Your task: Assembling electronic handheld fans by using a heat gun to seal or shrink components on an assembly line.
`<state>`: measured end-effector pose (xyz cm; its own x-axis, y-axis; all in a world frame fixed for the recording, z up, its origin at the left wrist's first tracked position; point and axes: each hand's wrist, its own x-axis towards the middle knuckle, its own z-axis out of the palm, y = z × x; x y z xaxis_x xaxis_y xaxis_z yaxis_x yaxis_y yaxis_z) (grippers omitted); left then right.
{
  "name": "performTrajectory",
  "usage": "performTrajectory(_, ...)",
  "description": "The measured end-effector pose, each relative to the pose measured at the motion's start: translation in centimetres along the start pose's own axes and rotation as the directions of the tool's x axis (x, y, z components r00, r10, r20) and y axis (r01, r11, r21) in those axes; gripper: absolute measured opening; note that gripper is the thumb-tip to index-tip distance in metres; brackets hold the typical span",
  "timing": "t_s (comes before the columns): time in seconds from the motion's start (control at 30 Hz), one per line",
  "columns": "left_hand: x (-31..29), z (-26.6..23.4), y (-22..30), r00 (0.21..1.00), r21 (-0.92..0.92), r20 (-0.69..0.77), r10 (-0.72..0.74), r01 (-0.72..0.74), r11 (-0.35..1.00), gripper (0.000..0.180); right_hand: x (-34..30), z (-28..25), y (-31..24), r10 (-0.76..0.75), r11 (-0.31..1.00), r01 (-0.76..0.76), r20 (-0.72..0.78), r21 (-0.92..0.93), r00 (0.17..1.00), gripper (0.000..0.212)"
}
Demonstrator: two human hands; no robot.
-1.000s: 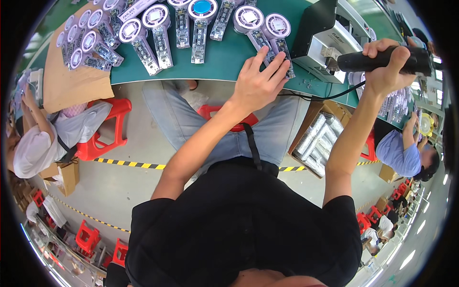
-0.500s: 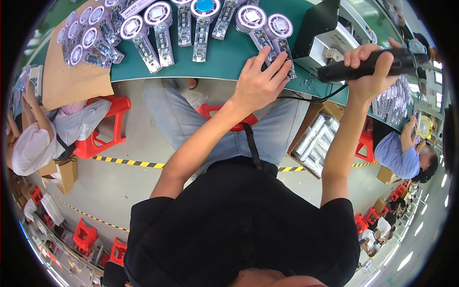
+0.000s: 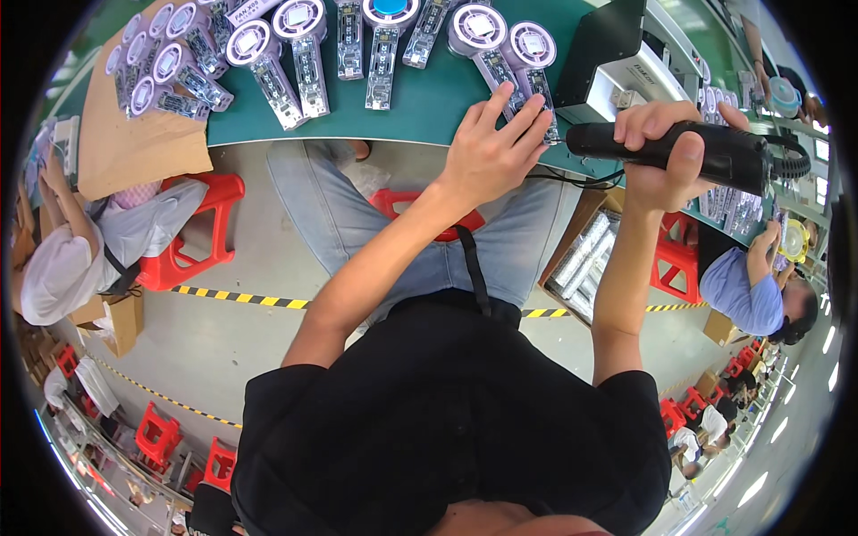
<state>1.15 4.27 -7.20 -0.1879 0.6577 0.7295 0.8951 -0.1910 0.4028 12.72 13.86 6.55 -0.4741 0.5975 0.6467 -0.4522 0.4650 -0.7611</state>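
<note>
My right hand (image 3: 666, 161) is wrapped round a black electric screwdriver (image 3: 715, 154) held nearly level. Its tip points left at the lower end of a handheld fan housing (image 3: 534, 55) with a round lilac head and an exposed circuit board in its handle. Whether the tip touches is too small to tell. My left hand (image 3: 496, 147) lies with its fingers spread over the handles of this housing and a similar fan housing (image 3: 481, 36) beside it, steadying them at the table edge. More such housings (image 3: 302, 49) lie spread to the left.
A black and silver machine (image 3: 626, 76) stands on the green table (image 3: 420, 121) at the right. Brown cardboard (image 3: 134, 147) covers its left part. A carton of wrapped parts (image 3: 581, 263) stands by my right leg. Co-workers sit on both sides.
My right hand has brought the screwdriver left, so its tip has come to the end of the right-hand fan housing. My left hand has stayed nearly still on the handles.
</note>
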Motion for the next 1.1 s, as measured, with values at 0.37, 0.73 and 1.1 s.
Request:
performTrajectory(0.37,-0.1,0.1,0.0,1.000,-0.008,-0.010,-0.005,0.005,1.000,0.038,-1.0,1.7,0.0,-0.055,0.997,0.058,-0.093,0.040,0.994,0.063)
performTrajectory(0.73,-0.1,0.0,0.1,1.000,-0.007,0.007,-0.022,0.022,1.000,0.040,-3.9,1.4,0.6,0.043,0.996,-0.044,-0.013,-0.081,0.999,0.056)
performTrajectory(1.1,-0.3,-0.1,-0.2,1.000,0.030,0.002,0.013,-0.013,0.999,0.039,-3.7,1.8,0.4,-0.082,0.984,0.050,-0.193,-0.168,0.978,0.060)
